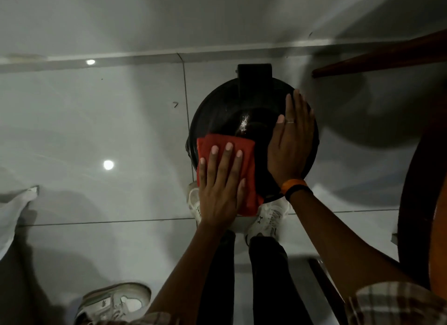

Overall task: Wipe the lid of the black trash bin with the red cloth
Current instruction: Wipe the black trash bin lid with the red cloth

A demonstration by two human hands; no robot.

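Note:
The black trash bin's round lid (227, 106) fills the middle of the view, seen from above, with a hinge block at its far edge and a pale smear near its centre. A folded red cloth (246, 160) lies on the lid's near left part. My left hand (219, 189) presses flat on the cloth with fingers spread. My right hand (290, 140) rests flat on the lid's right side, fingers together, holding nothing. An orange and black band sits on that wrist.
The bin stands on glossy grey floor tiles (96, 131) close to a white wall. My white shoes (268, 218) stand just below the bin. A brown wooden furniture edge (416, 179) runs along the right. A loose sneaker (113, 303) lies at bottom left.

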